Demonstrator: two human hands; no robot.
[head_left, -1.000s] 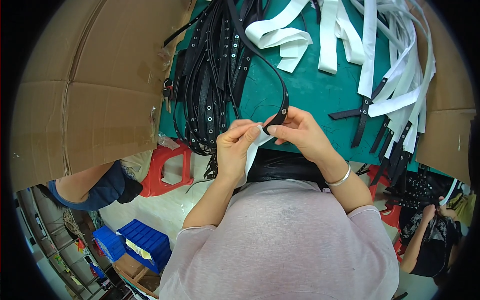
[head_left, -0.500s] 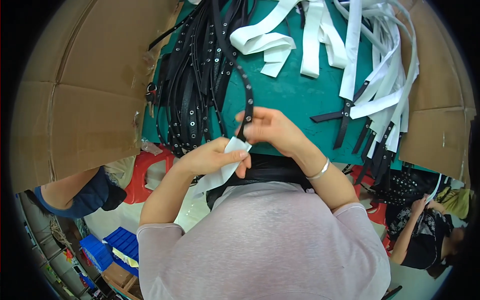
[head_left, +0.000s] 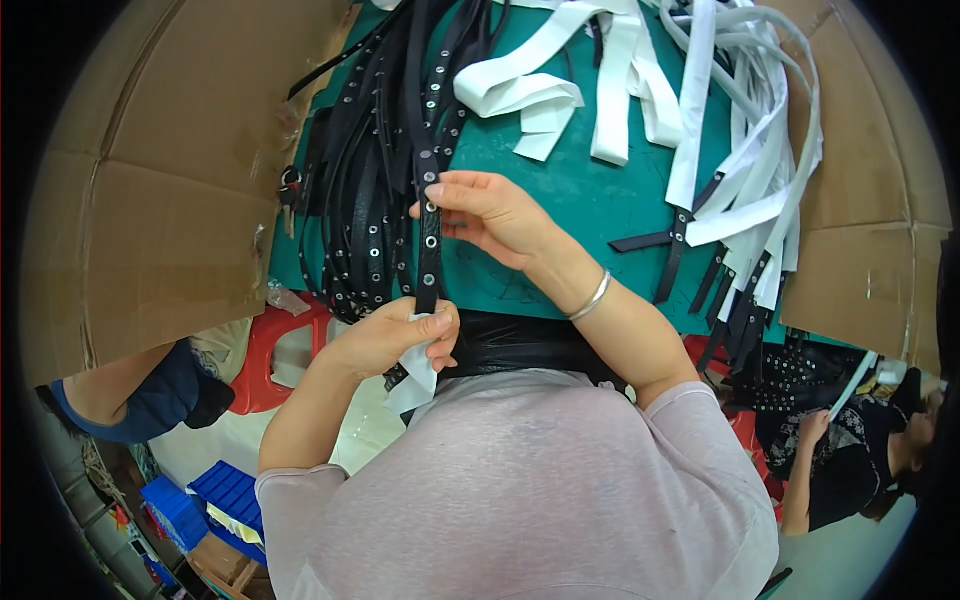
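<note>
Nearest the body, just toward seven o'clock from the middle of the view, the left hand [head_left: 395, 336] had its fingers folded and its thumb pressed down, its grip closed on a white strip [head_left: 418, 376] and the lower end of a black eyeleted strap [head_left: 430, 262]. That strap ran up from there toward twelve o'clock, over the edge of the green surface [head_left: 580, 235]. Farther along it, at twelve o'clock, the right hand [head_left: 495, 215] kept a light grip, thumb and fingertips pinched together on the strap. This piece looked only partway along: strap and strip met in the left hand, while the visible length above was bare black. Beyond, at ten to eleven o'clock, lay a heap of black straps [head_left: 370, 200] with no white seen on them, seemingly left to do. Loose white bands [head_left: 610, 120] lay at one o'clock. Farther out, at two o'clock, hung a bundle of white lengths [head_left: 745, 228] with black ends, seemingly pieces already joined; whether these were finished could not be told.
</note>
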